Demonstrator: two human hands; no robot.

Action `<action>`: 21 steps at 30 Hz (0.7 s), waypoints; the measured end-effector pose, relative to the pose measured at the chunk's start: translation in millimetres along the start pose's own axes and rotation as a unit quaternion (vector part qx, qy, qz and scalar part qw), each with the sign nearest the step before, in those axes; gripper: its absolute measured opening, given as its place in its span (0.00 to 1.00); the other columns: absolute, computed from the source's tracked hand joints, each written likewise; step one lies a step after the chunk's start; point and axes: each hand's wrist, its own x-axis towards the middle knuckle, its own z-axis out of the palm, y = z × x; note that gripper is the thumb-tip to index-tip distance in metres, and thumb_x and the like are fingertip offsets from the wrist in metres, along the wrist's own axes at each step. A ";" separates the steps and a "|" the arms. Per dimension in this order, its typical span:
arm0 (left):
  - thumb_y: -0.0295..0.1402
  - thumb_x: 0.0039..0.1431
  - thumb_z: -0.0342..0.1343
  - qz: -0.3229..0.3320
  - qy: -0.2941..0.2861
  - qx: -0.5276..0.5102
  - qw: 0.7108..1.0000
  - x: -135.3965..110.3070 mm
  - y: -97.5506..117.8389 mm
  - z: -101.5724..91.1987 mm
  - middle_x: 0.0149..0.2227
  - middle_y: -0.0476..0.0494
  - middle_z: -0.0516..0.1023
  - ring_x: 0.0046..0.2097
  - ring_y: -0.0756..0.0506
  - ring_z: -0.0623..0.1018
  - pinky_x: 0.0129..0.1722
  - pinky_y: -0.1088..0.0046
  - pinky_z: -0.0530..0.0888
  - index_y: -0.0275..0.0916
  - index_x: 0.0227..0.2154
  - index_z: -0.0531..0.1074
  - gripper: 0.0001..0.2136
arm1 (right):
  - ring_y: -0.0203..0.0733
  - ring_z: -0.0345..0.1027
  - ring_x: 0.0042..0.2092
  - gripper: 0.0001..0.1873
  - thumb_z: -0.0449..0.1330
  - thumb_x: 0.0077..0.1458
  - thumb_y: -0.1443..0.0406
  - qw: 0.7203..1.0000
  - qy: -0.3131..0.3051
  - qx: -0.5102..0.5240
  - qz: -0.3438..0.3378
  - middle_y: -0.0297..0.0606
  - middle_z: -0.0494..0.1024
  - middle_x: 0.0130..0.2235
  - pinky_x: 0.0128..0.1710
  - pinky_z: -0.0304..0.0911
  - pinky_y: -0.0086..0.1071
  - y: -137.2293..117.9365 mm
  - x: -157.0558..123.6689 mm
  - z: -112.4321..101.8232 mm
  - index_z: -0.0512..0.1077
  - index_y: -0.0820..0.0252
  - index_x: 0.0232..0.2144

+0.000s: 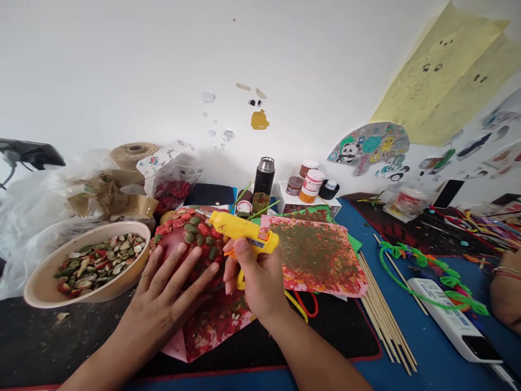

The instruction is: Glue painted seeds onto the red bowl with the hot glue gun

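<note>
My right hand (pixel 260 288) is wrapped round the handle of a yellow hot glue gun (pixel 240 228), its nozzle pointing left over a rounded red piece (pixel 173 248). Red and green painted shells (pixel 199 233) cover much of that piece's top. With fingers spread, my left hand (pixel 175 282) lies flat on its near side, hiding part of it. Beneath it is a paint-smeared pink sheet (pixel 220 326). To the left, an oval beige bowl (pixel 91 296) holds many loose painted shells.
Right of my hands lie another paint-covered sheet (pixel 317 255), wooden sticks (pixel 386 315), green pipe cleaners (pixel 431 298) and a white device (pixel 456 320). Paint jars (pixel 312 184) and a black flask (pixel 264 176) stand at the back. Another person's hand (pixel 507 288) is at the right edge.
</note>
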 end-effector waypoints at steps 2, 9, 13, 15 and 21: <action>0.46 0.67 0.71 -0.002 0.018 -0.004 1.000 8.1 1.0 -2.2 0.86 0.44 0.57 0.85 0.30 0.57 0.85 0.39 0.52 0.58 0.80 0.60 0.42 | 0.32 0.65 0.16 0.37 0.70 0.61 0.30 0.999 -0.013 0.027 0.019 0.28 0.74 0.19 0.18 0.62 0.25 -0.1 -0.9 2.5 0.78 0.59 0.34; 0.42 0.76 0.60 -0.003 0.028 -0.011 1.000 24.4 6.5 -7.9 0.89 0.46 0.42 0.87 0.36 0.49 0.86 0.46 0.46 0.49 0.83 0.53 0.38 | 0.31 0.61 0.14 0.34 0.70 0.64 0.33 0.982 -0.103 0.145 0.058 0.26 0.72 0.19 0.16 0.58 0.23 3.2 -6.0 5.8 0.79 0.58 0.35; 0.35 0.75 0.59 -0.024 0.029 -0.010 0.999 19.5 8.6 -3.4 0.85 0.37 0.58 0.86 0.34 0.52 0.85 0.40 0.50 0.49 0.82 0.55 0.37 | 0.32 0.59 0.13 0.31 0.68 0.68 0.35 0.970 -0.128 0.197 0.067 0.24 0.70 0.17 0.14 0.57 0.24 11.8 -11.3 11.3 0.78 0.57 0.37; 0.32 0.75 0.55 -0.022 0.027 -0.011 0.999 13.3 8.3 0.4 0.79 0.33 0.69 0.86 0.35 0.52 0.85 0.39 0.50 0.46 0.80 0.59 0.33 | 0.32 0.58 0.13 0.32 0.68 0.68 0.35 0.966 -0.138 0.204 0.074 0.25 0.70 0.17 0.13 0.57 0.24 17.2 -13.7 15.7 0.78 0.57 0.37; 0.30 0.75 0.54 0.015 0.013 -0.015 1.000 -1.9 5.7 4.4 0.63 0.36 0.86 0.84 0.37 0.59 0.86 0.42 0.51 0.43 0.71 0.72 0.24 | 0.35 0.63 0.15 0.35 0.66 0.67 0.32 0.964 -0.178 0.181 0.075 0.26 0.70 0.17 0.14 0.59 0.24 24.4 -14.7 19.8 0.78 0.58 0.36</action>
